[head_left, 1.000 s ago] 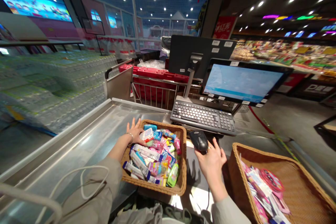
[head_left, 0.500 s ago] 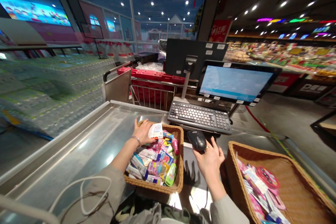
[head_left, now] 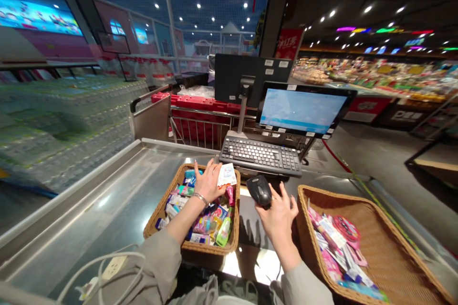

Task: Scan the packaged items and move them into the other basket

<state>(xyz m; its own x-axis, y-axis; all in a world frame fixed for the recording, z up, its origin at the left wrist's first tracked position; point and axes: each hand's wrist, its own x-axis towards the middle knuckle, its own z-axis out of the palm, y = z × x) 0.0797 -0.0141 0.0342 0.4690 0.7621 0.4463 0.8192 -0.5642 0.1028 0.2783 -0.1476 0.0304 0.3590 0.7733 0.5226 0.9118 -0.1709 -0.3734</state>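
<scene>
Head view: we count two bare hands, two woven baskets, two monitors and one keyboard. Our left hand, with one silver bracelet at its wrist, grips one flat white pack with a red lower edge, which shows over the far right corner of the brown rectangular wicker basket. That basket holds a jumble of small coloured packages, too overlapped for us to count; one bright green piece lies near its front right corner. Our right hand holds one black rounded handheld scanner, some fingers spread away from it; we cannot tell how tightly it is gripped. The second, larger brown wicker basket stands to the right, its packages bunched along the left side, one round red pack among them, while woven floor shows along the right. Our right forearm lies between the two baskets, with room on either side. The brushed steel counter runs from a raised left edge to the first basket. Beyond the scanner, one long black keyboard with pale keys bounds our reach; behind it stand one black monitor seen from the back and one lit blue-screened monitor.
</scene>
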